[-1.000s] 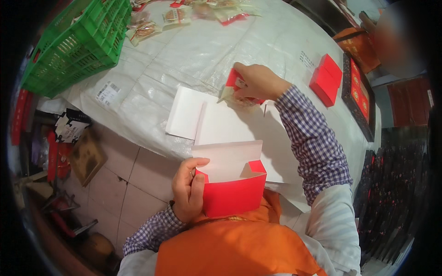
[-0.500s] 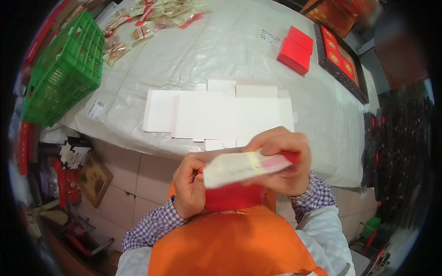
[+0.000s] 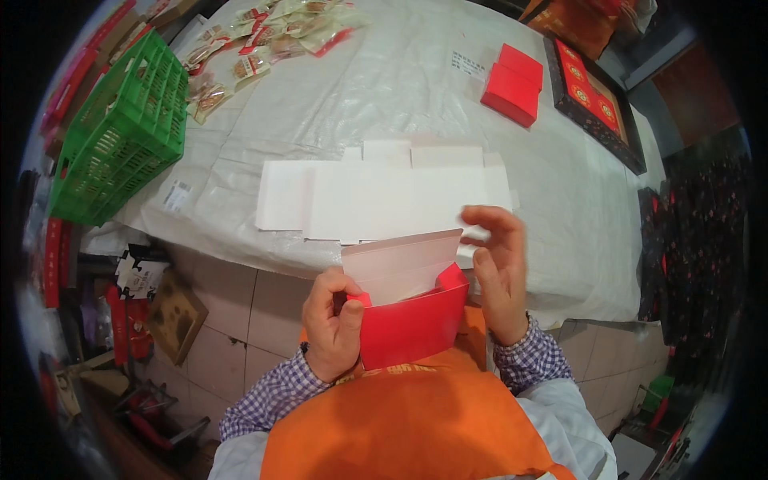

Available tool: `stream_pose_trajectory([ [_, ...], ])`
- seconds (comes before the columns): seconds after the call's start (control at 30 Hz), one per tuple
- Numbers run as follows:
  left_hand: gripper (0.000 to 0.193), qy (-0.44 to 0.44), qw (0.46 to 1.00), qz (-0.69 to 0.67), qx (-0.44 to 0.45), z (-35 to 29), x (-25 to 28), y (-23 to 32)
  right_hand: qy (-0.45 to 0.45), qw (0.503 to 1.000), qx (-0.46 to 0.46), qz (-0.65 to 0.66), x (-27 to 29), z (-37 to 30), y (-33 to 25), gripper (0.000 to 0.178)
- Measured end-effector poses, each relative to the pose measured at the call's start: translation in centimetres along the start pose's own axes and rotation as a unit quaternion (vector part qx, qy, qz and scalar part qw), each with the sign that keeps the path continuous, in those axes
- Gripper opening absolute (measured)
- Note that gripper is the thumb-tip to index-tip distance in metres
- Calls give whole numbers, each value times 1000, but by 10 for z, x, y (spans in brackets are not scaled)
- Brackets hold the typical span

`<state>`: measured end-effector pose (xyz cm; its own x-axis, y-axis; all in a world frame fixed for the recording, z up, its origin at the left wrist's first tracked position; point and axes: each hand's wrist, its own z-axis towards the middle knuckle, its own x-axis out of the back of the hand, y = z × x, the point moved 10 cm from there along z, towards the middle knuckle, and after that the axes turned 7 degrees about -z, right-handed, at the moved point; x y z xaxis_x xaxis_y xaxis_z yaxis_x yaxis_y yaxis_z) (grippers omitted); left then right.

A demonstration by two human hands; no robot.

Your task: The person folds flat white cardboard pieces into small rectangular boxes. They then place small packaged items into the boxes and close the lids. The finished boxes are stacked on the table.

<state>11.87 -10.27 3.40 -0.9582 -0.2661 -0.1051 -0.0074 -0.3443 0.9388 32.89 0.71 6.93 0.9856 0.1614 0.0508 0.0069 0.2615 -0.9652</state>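
Note:
A small red cardboard box, white on its inner side, is held in front of my orange apron with its lid flap standing up. My left hand grips its left side, thumb in front. Just off the right corner is my right hand, fingers apart and holding nothing. Something whitish shows inside the box mouth, but the front wall hides most of it. Beyond my hands, flat unfolded white cartons lie on the table.
White sheeting covers the table. A green crate stands at its left edge, by several clear food packets. Right of centre are closed red boxes and a dark tray holding red boxes.
The pale packet my right hand held over the red box is out of that hand. My right hand has opened, and the box's flap and mouth now show. The left hand keeps its grip.

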Motion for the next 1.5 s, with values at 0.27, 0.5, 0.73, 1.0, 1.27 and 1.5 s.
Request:
stream_pose_trajectory([
  [0.27,21,-37,994,103,-10,7,-2,8,-229,932,-238,152,-35,-28,44,38],
  [0.5,23,8,990,-110,93,3,-7,-14,-225,971,-76,9,-25,-27,22,34],
  [0.73,33,-84,996,-3,40,12,-8,9,-197,975,-100,30,-20,-30,23,31],
  [1.0,35,-123,987,91,43,23,-21,24,-169,979,-112,29,-12,-37,30,30],
  [1.27,27,-116,983,75,124,17,-17,11,-189,981,-31,-35,-10,-37,18,31],
  [1.5,23,-173,969,59,166,31,-14,6,-202,978,-9,-41,-9,-39,22,34],
])
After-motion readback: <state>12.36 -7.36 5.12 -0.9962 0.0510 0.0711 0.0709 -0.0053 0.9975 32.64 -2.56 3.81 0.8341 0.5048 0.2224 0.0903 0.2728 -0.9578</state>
